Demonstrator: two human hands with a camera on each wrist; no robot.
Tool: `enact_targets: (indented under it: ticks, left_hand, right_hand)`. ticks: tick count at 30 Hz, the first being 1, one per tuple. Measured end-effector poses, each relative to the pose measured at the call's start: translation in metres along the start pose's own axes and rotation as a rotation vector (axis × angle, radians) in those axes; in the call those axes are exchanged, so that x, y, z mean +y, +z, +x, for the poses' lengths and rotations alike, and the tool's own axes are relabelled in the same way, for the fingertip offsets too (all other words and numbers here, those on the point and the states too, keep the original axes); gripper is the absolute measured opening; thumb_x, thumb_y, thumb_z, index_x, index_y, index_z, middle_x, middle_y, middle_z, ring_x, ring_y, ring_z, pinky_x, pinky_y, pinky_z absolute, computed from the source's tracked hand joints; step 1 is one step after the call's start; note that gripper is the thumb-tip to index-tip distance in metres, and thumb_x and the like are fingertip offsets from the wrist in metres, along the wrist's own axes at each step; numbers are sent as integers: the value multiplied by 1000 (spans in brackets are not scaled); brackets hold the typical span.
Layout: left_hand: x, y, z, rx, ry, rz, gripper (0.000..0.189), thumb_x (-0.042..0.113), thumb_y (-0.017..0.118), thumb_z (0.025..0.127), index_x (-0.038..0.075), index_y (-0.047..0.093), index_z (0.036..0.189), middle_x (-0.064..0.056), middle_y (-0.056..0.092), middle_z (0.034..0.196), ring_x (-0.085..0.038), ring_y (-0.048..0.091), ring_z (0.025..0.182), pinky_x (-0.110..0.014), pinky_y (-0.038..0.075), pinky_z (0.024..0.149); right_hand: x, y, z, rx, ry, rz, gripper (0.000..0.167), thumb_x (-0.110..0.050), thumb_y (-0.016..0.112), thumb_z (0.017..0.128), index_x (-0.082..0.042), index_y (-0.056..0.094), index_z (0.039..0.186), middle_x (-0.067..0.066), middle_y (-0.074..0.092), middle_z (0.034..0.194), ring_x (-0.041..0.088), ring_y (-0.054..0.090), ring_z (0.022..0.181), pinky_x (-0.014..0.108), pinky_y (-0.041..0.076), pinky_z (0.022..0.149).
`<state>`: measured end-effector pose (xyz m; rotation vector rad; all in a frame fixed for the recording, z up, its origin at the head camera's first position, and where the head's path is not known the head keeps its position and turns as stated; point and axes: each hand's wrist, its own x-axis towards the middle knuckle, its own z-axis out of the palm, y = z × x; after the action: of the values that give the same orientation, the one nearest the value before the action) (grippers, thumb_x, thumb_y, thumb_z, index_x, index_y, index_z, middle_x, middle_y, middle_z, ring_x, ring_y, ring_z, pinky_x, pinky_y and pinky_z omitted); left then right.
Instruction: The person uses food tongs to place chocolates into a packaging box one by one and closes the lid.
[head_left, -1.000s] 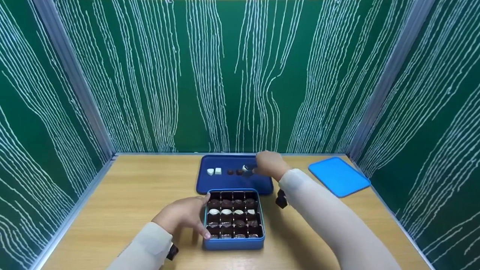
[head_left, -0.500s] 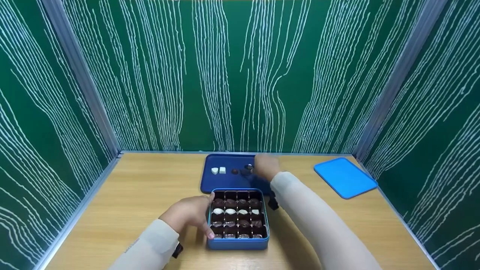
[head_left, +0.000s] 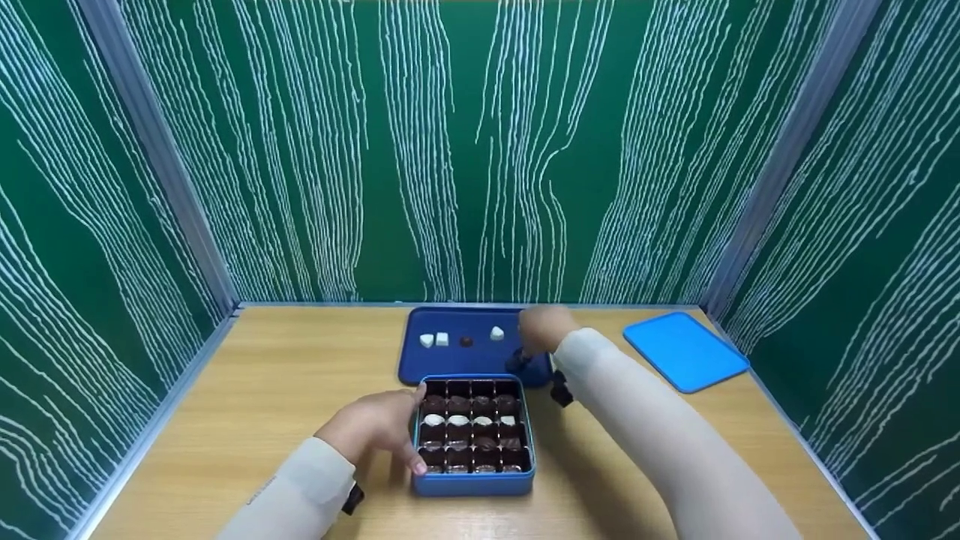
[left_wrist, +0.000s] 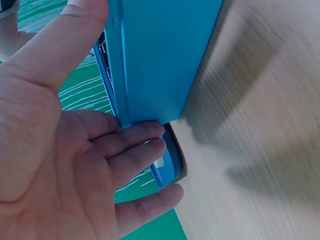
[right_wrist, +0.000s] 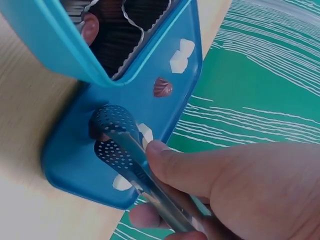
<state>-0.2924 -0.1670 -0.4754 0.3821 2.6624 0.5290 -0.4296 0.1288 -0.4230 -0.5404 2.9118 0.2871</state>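
Observation:
My left hand point(head_left: 375, 424) steadies the left side of a blue tin point(head_left: 474, 486), thumb at the near corner and fingers by the far corner. In the left wrist view those fingers point(left_wrist: 135, 137) look extended and relaxed against the tin. Behind it, my right hand point(head_left: 545, 328) holds metal tongs point(right_wrist: 150, 187) with perforated ends low over the dark blue tray point(head_left: 420, 371). A dark chocolate point(right_wrist: 96, 131) shows between the tong ends, partly hidden. Another brown chocolate point(head_left: 466, 341) and several white ones point(head_left: 497, 333) sit on the tray.
Rows of dark and white chocolates point(head_left: 458, 421) fill parts of the tin's divided insert. A bright blue lid point(head_left: 686, 351) lies on the wooden table point(head_left: 300, 352) at the right. Green walls point(head_left: 412, 270) with white lines close off the back and sides.
The tongs close over one brown chocolate in the tray's row and it leaves its spot. My right hand then shifts right and nearer. My left hand stays at the tin.

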Motion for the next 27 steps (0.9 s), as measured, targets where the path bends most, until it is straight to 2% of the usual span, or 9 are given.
enact_targets:
  ticks: [3, 6, 8, 14, 20, 27]
  left_hand:
    - [-1, 1, 1, -2, 8, -10, 155, 45, 110, 62, 9, 20, 182, -22, 38, 183, -44, 42, 168, -60, 36, 140]
    - [-1, 2, 1, -2, 4, -4, 155, 45, 110, 62, 9, 19, 182, -22, 38, 183, -44, 42, 168, -60, 36, 140]
    - [-1, 1, 1, -3, -3, 0, 155, 45, 110, 62, 10, 19, 182, -22, 38, 183, -44, 42, 168, -60, 36, 140]
    - [1, -1, 2, -9, -1, -2, 155, 45, 109, 62, 10, 19, 182, -22, 38, 183, -44, 42, 168, -59, 37, 140]
    - [2, -1, 0, -9, -5, -14, 155, 44, 110, 62, 10, 19, 182, -22, 37, 183, -45, 42, 168, -60, 36, 140]
    - [1, 0, -1, -8, 4, -19, 155, 44, 110, 62, 10, 18, 182, -22, 37, 183, -45, 43, 167, -60, 36, 140]
  right_hand:
    - [1, -8, -9, -30, 14, -5, 33, -39, 87, 101, -7, 80, 102, 6, 79, 98, 19, 62, 80, 45, 68, 88]
    - [2, -14, -15, -41, 31, 6, 45, -44, 87, 101, -3, 81, 119, 11, 83, 113, 21, 68, 90, 47, 69, 97]
    - [2, -16, -16, -41, 36, 10, 50, -47, 87, 100, -3, 80, 124, 12, 84, 116, 22, 70, 93, 48, 69, 100]
    - [5, -10, -16, -16, 27, 24, 46, -46, 90, 98, -4, 81, 113, 9, 84, 107, 20, 68, 87, 48, 70, 96]
    - [4, -3, -13, 13, 10, 11, 48, -47, 92, 97, -4, 80, 115, 9, 82, 106, 21, 73, 91, 45, 70, 95]
    - [4, -8, -19, -6, 6, 44, 47, -50, 90, 98, -6, 78, 107, 5, 78, 96, 19, 64, 81, 44, 68, 88]
